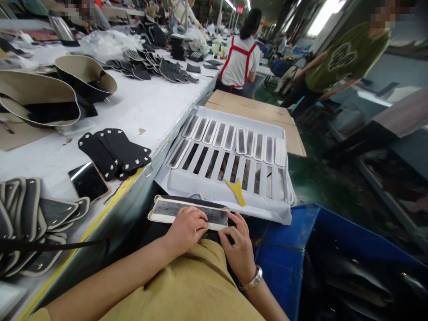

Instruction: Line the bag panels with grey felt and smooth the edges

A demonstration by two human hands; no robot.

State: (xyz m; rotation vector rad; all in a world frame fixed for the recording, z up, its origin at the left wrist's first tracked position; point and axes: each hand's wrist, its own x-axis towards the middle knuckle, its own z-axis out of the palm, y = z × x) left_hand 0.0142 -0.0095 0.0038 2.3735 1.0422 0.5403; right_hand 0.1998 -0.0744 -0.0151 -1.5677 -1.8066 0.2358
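Across my lap lies a long grey and cream strip (167, 209), apparently a bag part, with a dark piece showing along its far edge. My left hand (187, 226) is closed on its near edge, fingers curled and pressing near the middle. At the strip's right end, my right hand (238, 243) pinches the near corner between thumb and fingers. Just beyond is a pale slotted rack (200, 176) carrying a row of similar grey strips (219, 135). A yellow scraper (236, 191) rests on the rack's near side.
On the white table (160, 104) to the left are black shaped pieces (122, 149), a phone (89, 180) and stacked grey pieces (28, 218). Cardboard (254, 109) lies behind the rack. A blue bin (284, 263) holds dark items at right. Several people stand beyond.
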